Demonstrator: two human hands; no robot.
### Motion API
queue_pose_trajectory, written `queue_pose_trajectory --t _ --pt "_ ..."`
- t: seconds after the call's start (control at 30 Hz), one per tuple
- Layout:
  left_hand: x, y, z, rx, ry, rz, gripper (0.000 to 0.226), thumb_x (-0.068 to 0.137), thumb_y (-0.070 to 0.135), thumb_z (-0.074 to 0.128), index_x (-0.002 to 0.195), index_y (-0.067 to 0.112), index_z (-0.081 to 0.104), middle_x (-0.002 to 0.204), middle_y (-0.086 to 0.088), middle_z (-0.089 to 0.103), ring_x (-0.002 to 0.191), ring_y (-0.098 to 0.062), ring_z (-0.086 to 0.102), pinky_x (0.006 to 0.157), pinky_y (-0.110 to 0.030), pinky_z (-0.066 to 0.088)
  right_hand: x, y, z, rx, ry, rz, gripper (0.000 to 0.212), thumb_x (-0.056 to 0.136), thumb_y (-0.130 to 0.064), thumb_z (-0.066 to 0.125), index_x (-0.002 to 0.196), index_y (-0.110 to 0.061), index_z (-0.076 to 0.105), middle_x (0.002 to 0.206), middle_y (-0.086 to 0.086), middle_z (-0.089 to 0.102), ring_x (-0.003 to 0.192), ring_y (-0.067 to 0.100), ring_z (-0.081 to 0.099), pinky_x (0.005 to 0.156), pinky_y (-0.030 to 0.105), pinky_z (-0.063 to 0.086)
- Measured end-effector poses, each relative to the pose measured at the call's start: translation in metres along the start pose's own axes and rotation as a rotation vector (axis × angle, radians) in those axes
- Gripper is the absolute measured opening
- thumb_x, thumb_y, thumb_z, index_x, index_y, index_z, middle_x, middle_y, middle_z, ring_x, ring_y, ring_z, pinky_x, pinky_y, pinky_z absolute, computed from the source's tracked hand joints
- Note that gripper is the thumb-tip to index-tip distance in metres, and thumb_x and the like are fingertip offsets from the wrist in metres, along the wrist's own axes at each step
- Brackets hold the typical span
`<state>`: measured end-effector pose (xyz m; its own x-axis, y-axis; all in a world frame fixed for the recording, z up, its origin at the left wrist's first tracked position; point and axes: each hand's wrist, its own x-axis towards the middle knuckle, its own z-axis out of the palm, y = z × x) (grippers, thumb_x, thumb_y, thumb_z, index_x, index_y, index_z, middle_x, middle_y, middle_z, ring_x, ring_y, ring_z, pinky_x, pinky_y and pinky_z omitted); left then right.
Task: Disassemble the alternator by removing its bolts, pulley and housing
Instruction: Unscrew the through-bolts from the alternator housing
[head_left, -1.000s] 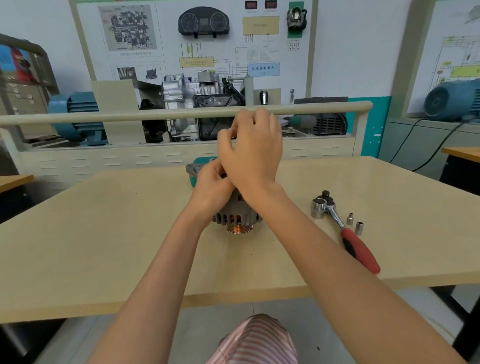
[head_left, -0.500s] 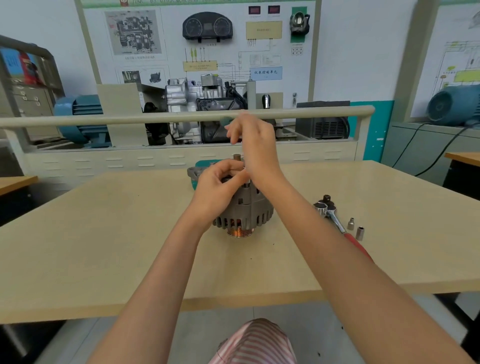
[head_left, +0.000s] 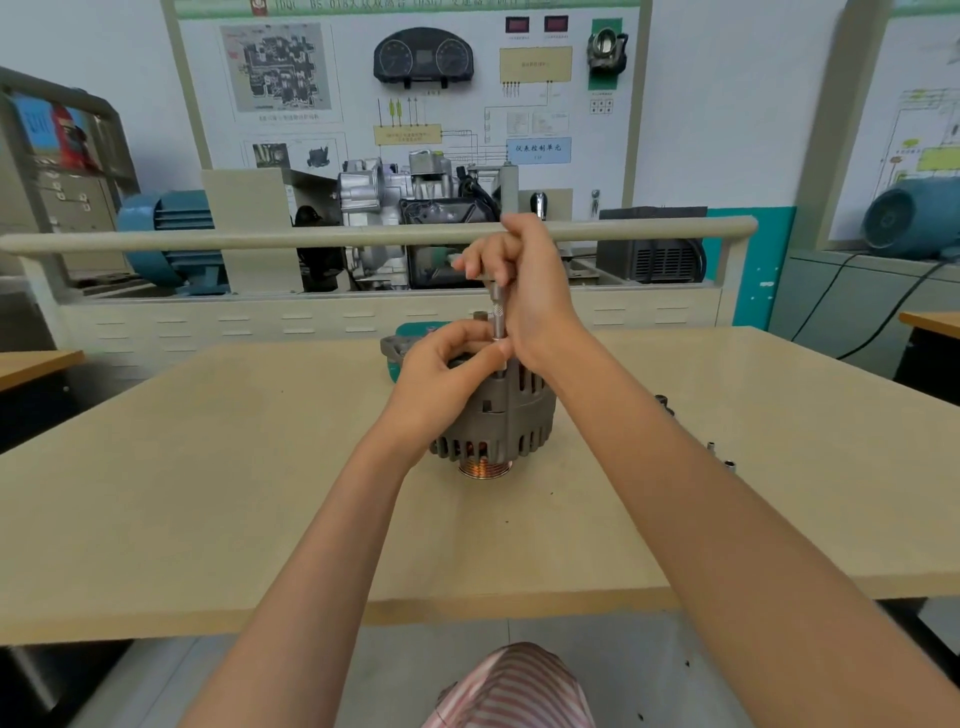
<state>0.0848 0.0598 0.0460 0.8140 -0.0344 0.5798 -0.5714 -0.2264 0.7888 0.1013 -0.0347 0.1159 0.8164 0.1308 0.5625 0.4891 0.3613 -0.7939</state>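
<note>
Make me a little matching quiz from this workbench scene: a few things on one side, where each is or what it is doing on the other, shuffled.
Things:
1. alternator
2. metal extension bar
3. left hand
4. small sockets

Places or states:
A. lying loose on the table, beyond the right forearm
B. standing upright on top of the housing, gripped by the right hand
C. pinching the bar's lower end
D. resting pulley-down on the table

Pairs: 1-D, 2-B, 3-C, 4-A

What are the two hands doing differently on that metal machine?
The right hand is higher, curled round the top of a thin upright metal tool; the left hand is lower, pinching that tool near its bottom end, against the alternator. The right hand's fingers fold over the tool's top; the left uses its fingertips. Both hold the same tool above the alternator on the table.
</note>
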Motion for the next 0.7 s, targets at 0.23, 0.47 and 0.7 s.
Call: queue_pose_trajectory --t 0.23,0.47,0.7 --pt "-0.001 0.002 0.000 0.006 0.009 0.022 0.018 0.088 0.005 0.059 0.080 0.021 0.062 0.068 0.012 0.067 0.066 0.006 0.059 0.056 -0.008 0.043 -0.020 0.016 0.008 -0.614 0.186 -0.372 0.029 0.090 -0.017 0.042 0.063 -0.011 0.051 0.074 0.001 0.052 0.075 0.011 0.049 0.072 0.021 0.043" --pt "-0.001 0.001 0.000 0.000 0.033 0.019 0.026 0.086 0.000 0.056 0.080 0.025 0.060 0.063 0.022 0.066 0.064 0.011 0.060 0.051 -0.006 0.041 -0.025 0.024 0.012 -1.093 0.399 -0.518 0.009 0.077 -0.010 0.056 0.084 -0.006 0.059 0.089 0.007 0.050 0.094 0.024 0.046 0.100 0.042 0.036" --pt "0.000 0.001 0.001 0.012 0.013 0.006 0.010 0.088 0.022 0.063 0.098 0.024 0.066 0.086 0.008 0.070 0.086 -0.005 0.065 0.073 -0.020 0.048 -0.012 0.006 -0.001 -0.341 0.070 -0.188 0.018 0.075 -0.012 0.048 0.058 -0.013 0.052 0.074 0.001 0.050 0.073 0.005 0.049 0.073 0.019 0.040"
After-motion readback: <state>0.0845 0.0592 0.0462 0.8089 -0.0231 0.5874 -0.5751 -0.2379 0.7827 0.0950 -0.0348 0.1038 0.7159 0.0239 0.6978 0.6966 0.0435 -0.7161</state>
